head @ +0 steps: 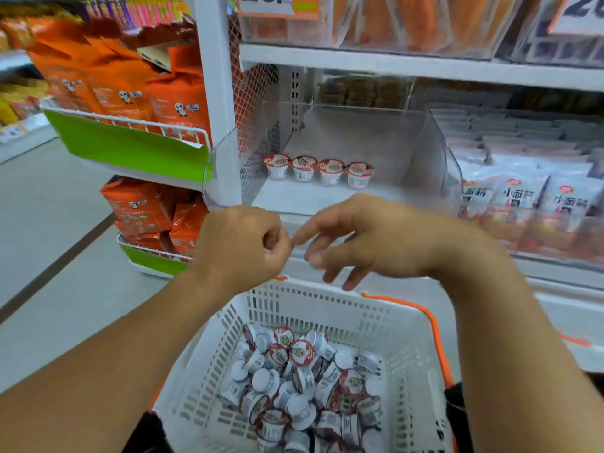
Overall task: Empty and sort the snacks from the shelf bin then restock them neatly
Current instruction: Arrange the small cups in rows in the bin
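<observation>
A clear acrylic shelf bin holds a row of several small white snack cups with red lids standing upright near its front left. Below, a white plastic basket with orange handles holds a loose heap of many more of the same cups. My left hand is curled into a fist above the basket's far rim and holds nothing that I can see. My right hand hovers beside it with fingers loosely spread and empty, its index fingertip touching my left hand.
Orange snack bags fill wire racks with green fronts on the left. A neighbouring clear bin on the right holds white packets. The shelf above carries orange-wrapped goods and price signs. Grey floor lies to the left.
</observation>
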A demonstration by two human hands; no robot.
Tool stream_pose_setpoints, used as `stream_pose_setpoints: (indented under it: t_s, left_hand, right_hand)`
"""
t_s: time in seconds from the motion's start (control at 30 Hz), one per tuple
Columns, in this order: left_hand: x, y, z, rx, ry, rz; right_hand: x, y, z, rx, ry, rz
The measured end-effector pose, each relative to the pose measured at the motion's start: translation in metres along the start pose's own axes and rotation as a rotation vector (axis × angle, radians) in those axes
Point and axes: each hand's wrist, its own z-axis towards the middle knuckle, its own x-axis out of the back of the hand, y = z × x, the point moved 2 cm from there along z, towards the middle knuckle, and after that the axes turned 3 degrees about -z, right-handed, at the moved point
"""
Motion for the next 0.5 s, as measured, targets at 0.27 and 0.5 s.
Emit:
stream_pose_setpoints:
  t_s: [0.27, 0.5]
  left_hand:
    - [-0.137, 0.010, -0.265, 0.813, -1.335, 0.029]
    - [-0.184, -0.029, -0.282, 0.915, -1.442, 0.022]
  right_hand:
    - [-0.208, 0.246, 0.040, -0.606, -0.169, -0.413]
    - [-0.258, 0.329, 0.016, -0.619, -0.134, -0.502]
